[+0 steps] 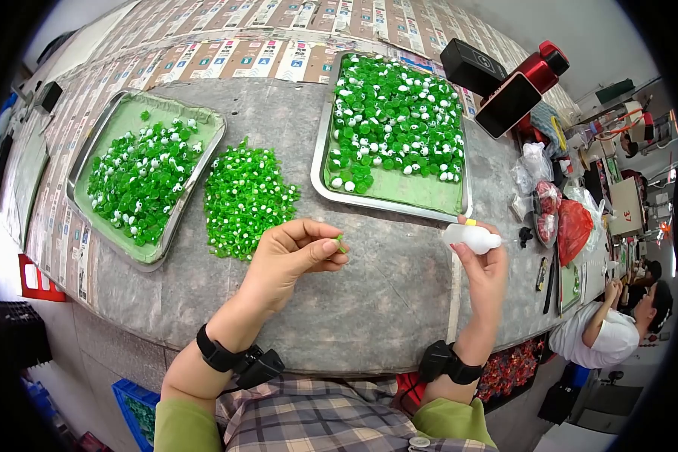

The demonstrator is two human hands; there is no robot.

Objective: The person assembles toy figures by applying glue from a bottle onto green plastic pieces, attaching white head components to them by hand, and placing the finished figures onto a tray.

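My left hand (286,256) is closed in a pinch on a small green plastic piece (340,241), held above the grey table covering. Opposite it, my right hand (484,275) grips a white squeeze bottle (471,238) tilted on its side, below the corner of the large tray. A heap of small bright green pieces with white spots (248,200) lies just beyond my left hand. Green parts with white eye-like balls fill much of the large metal tray (422,194) at the far middle. More of them are spread in a smaller tray (158,105) at the left.
At the far right stand a phone (508,105), a black box (472,66) and a red bottle (542,68). Plastic bags, including a red bag (574,232), lie along the right side. A co-worker in a white shirt (599,335) sits beyond the right edge.
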